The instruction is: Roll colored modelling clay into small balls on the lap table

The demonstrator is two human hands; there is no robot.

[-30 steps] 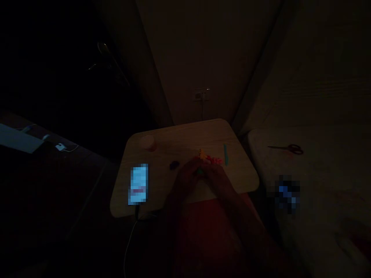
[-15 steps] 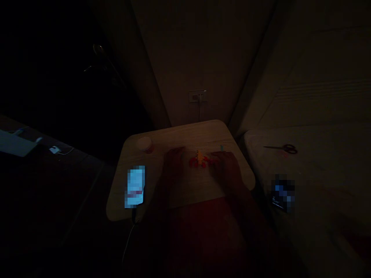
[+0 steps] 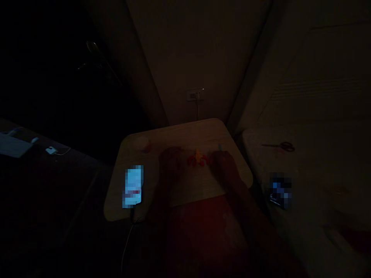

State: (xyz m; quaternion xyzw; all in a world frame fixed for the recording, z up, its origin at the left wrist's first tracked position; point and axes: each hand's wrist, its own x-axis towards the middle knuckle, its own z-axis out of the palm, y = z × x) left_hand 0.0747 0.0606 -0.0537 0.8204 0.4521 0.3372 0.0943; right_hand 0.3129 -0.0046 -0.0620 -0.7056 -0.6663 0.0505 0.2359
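Lighting: very dim, nearly black toward 10 o'clock. Plain wall point(image 3: 191, 50) at 12 o'clock, fitted with a socket point(image 3: 191, 95), one cord point(image 3: 198, 112) plugged in. Handle point(image 3: 92, 46) at 10 o'clock, glinting faintly. Dark floor point(image 3: 84, 189) at 8 o'clock, one seam visible. Table point(image 3: 191, 183) at centre, wood-grained top, rounded corners. Pale flat surface point(image 3: 313, 162) at 3 o'clock; material not determinable.

Lit phone point(image 3: 132, 187) w/ cable point(image 3: 128, 238) on table point(image 3: 182, 133), L side; scissors point(image 3: 285, 146) + pixelated device point(image 3: 279, 192) to R; wall socket point(image 3: 194, 95) behind.

Left hand point(image 3: 170, 157), right hand point(image 3: 223, 161) apart, backs up; forearms point(image 3: 246, 197) extended forward.
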